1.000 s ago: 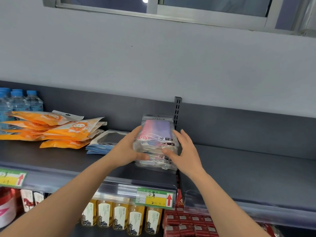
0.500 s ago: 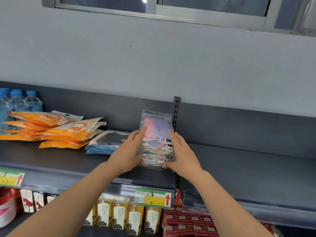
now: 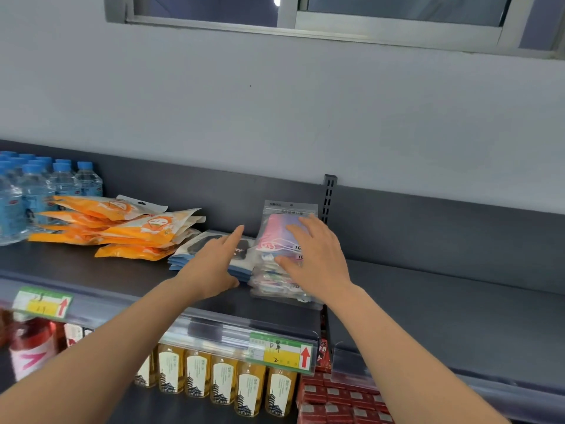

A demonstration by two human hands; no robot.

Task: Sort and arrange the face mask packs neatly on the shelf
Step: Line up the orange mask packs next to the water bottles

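Observation:
A stack of clear packs with pink and purple face masks point(image 3: 276, 237) lies on the dark grey shelf point(image 3: 91, 270), near the slotted upright. My right hand point(image 3: 315, 255) rests flat on top of that stack, fingers spread. My left hand point(image 3: 214, 261) is open just left of it, over a flat pile of blue and black mask packs point(image 3: 195, 249), fingers pointing to the back. Further left lies a loose heap of orange mask packs point(image 3: 122, 228), fanned at different angles.
Water bottles point(image 3: 39, 191) stand at the far left of the shelf. The shelf section right of the upright point(image 3: 330, 194) is bare. Below, yellow drink bottles point(image 3: 223, 384) and red boxes point(image 3: 336, 399) fill the lower shelf. Price tags point(image 3: 281, 351) line the front rail.
The pink stack went from held up between both hands to lying on the shelf. My left hand let go and moved left; my right hand now lies on top.

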